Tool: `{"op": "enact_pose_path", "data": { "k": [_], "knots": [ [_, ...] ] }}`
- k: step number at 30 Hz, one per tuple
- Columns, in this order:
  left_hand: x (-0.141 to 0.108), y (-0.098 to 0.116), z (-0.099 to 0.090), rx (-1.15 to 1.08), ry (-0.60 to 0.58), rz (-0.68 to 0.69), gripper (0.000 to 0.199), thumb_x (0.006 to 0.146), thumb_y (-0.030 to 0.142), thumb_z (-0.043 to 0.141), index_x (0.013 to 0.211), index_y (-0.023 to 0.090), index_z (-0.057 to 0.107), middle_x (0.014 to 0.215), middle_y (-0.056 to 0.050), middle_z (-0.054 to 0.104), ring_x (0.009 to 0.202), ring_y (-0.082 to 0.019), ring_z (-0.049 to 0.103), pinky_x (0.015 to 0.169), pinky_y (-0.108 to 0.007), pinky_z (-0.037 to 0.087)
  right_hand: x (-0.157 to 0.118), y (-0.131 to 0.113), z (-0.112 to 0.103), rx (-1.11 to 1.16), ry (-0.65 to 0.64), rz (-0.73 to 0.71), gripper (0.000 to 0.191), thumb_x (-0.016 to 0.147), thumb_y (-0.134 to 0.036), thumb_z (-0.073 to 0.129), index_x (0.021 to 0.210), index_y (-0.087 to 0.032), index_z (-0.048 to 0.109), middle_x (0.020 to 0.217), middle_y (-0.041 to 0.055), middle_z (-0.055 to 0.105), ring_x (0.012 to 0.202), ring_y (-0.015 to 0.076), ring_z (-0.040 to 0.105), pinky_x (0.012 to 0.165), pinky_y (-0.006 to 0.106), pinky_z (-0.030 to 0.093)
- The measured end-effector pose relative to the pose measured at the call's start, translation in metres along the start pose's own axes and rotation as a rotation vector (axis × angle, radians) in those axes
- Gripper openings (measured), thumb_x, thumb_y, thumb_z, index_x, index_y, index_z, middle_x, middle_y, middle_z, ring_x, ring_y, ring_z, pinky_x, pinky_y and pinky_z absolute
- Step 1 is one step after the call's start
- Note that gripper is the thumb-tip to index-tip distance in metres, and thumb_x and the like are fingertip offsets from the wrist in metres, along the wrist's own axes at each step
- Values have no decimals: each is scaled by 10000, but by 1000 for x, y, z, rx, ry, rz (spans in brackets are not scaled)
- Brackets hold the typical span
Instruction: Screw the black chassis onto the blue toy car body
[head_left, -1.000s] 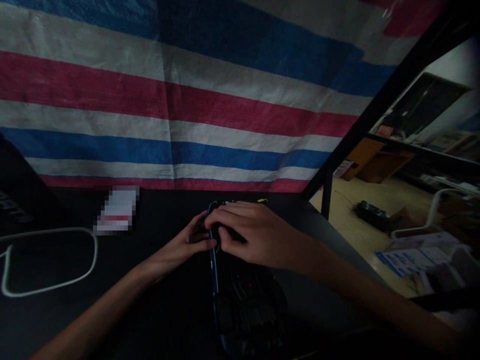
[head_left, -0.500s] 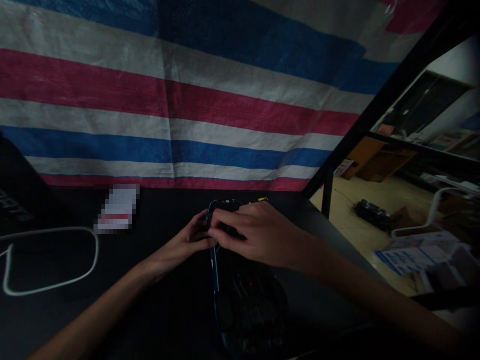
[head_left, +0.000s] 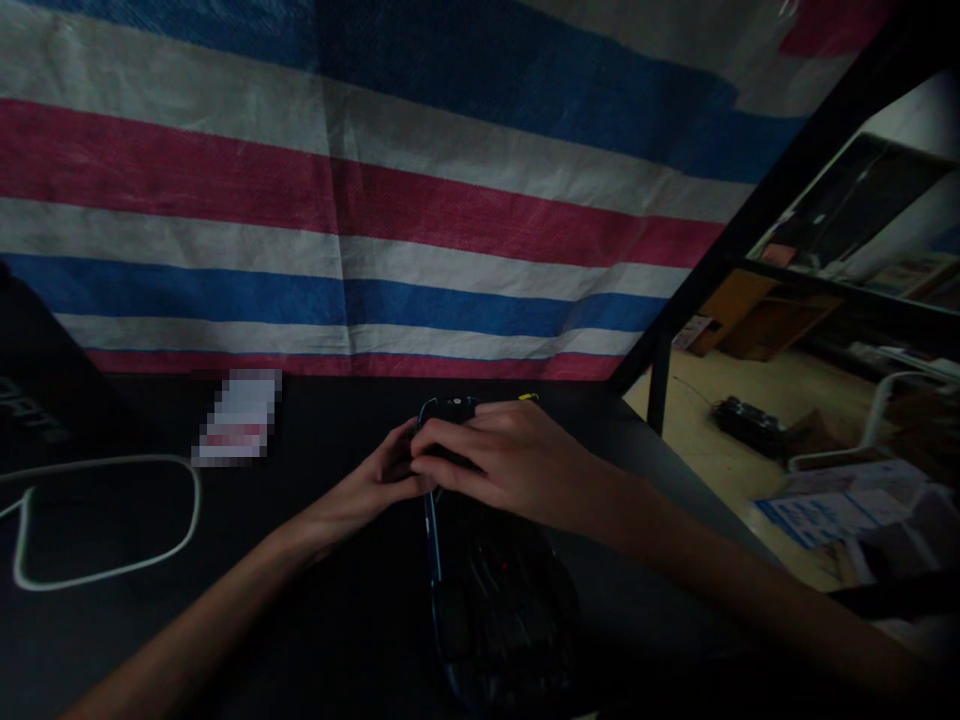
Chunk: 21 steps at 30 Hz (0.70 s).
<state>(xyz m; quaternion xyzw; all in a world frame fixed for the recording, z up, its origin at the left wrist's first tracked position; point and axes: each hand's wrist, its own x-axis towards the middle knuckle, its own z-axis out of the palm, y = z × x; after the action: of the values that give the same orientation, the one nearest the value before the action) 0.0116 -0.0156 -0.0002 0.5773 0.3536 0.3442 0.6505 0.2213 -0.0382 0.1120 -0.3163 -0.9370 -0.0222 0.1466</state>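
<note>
A dark toy car (head_left: 495,600) with a blue body edge lies upside down on the black table (head_left: 315,620), its underside and wheels facing up. A small red light glows on its underside. At the car's far left corner, my left hand (head_left: 394,470) is closed around the edge near a wheel. My right hand (head_left: 487,455) reaches over the far end, thumb and fingers pinched together beside my left fingertips. What the right fingers pinch is dark and hidden from view.
A pixelated pale phone-like object (head_left: 240,415) and a white cable (head_left: 105,580) lie to the left. Behind hangs a striped plastic sheet (head_left: 450,200). A small yellow item (head_left: 529,397) is at the back. Boxes and a dark toy vehicle (head_left: 746,425) are on the floor at right.
My right fingertips have shifted slightly left at the car's far left corner. My left hand and the car stay nearly in place; the view has moved a little.
</note>
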Motion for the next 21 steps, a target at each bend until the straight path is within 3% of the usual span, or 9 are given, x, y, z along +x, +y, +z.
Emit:
{"op": "enact_pose_path", "data": {
  "k": [5, 7, 10, 15, 19, 21],
  "knots": [
    [0, -2, -1, -24, -8, 37, 825, 845, 347, 797, 1562, 298, 393, 1651, -93, 411, 1422, -357, 486, 1209, -492, 324, 1, -1, -2, 42, 51, -109, 206, 1007, -207, 480, 1132, -174, 640, 966, 36, 723, 868, 167, 629, 853, 298, 413],
    [0, -2, -1, -30, -3, 24, 842, 847, 352, 797, 1573, 306, 373, 1643, -89, 426, 1426, -349, 486, 1205, -479, 333, 0, -1, -1, 8, 57, -112, 221, 1040, -246, 451, 1121, -185, 647, 911, 25, 721, 806, 163, 624, 802, 300, 410],
    [0, -1, 0, -33, 5, -9, 878, 845, 359, 801, 1589, 294, 339, 1586, -98, 502, 1413, -337, 503, 1197, -465, 347, -1, -1, 0, -54, 58, -4, 321, 1081, -375, 390, 1049, -214, 667, 698, -15, 661, 615, 156, 572, 647, 307, 361],
    [2, -2, 0, -52, 3, 16, 889, 815, 381, 825, 1574, 284, 371, 1624, -91, 455, 1427, -349, 481, 1206, -470, 336, -3, -2, 0, 51, 50, -89, 186, 983, -213, 518, 1128, -194, 632, 971, 25, 726, 868, 162, 649, 808, 292, 411],
    [2, -6, -2, -54, 6, 10, 863, 849, 366, 803, 1582, 312, 351, 1593, -80, 497, 1432, -333, 482, 1206, -467, 338, -4, -3, 0, -25, 36, 10, 232, 1056, -339, 442, 1090, -220, 639, 779, -10, 697, 678, 152, 618, 666, 297, 377],
    [2, -8, -3, -55, 6, 6, 867, 837, 367, 814, 1575, 308, 364, 1598, -89, 489, 1416, -342, 499, 1201, -482, 343, -4, -2, -1, 17, 31, 19, 175, 1023, -309, 498, 1096, -217, 627, 807, -11, 696, 709, 148, 621, 679, 285, 383]
  ]
}}
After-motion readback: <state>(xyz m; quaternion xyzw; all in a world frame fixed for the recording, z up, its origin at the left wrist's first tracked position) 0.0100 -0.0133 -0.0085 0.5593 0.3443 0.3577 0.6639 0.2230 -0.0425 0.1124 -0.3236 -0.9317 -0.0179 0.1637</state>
